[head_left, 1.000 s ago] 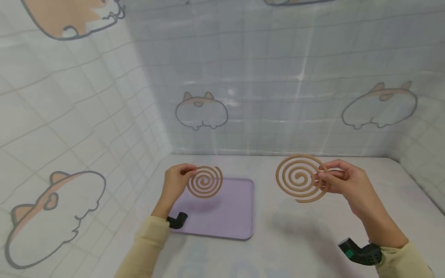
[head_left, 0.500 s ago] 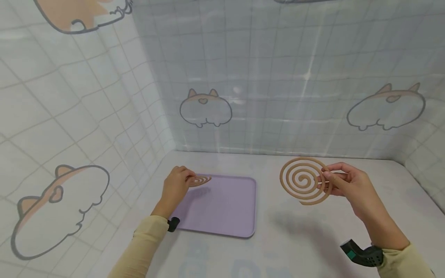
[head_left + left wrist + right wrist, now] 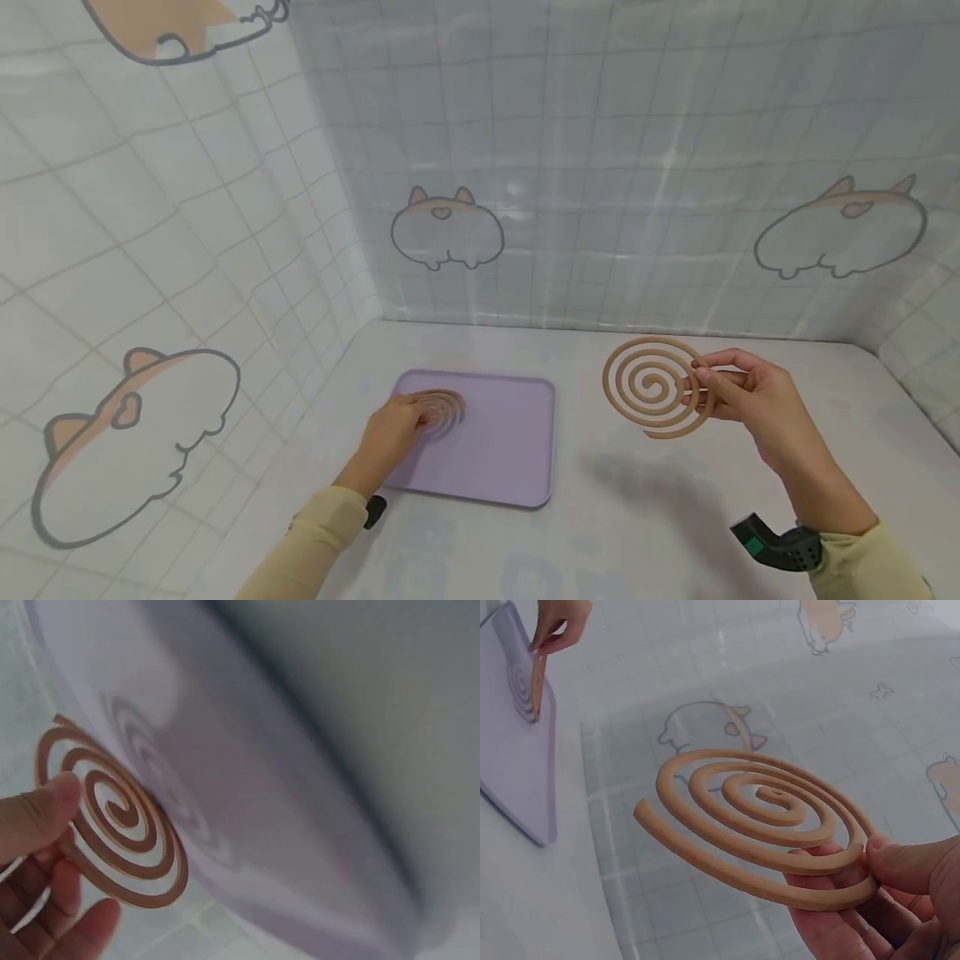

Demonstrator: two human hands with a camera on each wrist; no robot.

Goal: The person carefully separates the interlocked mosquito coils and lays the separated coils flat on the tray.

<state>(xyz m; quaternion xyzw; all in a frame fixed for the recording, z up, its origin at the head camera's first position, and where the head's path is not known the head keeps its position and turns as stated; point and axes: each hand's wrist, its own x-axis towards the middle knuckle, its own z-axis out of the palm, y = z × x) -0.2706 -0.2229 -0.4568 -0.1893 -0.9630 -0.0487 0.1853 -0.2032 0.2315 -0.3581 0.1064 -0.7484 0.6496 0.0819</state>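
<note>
In the head view my left hand (image 3: 393,433) pinches a brown mosquito coil (image 3: 447,395) at its edge, low over the left part of a lilac tray (image 3: 502,442). The left wrist view shows that coil tilted steeply, its spiral shadow falling on the tray; whether its lower edge touches the tray I cannot tell. To the right, my right hand (image 3: 750,396) grips a lighter tan mosquito coil (image 3: 757,859) by its outer rim, thumb on one face and fingers behind. This coil is held up above the white table, right of the tray.
The white table (image 3: 600,533) runs back to a tiled-pattern curtain wall (image 3: 585,250) printed with corgi drawings. A similar wall (image 3: 225,275) rises close on the left, and another stands at the right edge.
My left hand has turned its coil from facing the camera to nearly edge-on, then lowered it towards the tray. My right hand and its coil have hardly moved.
</note>
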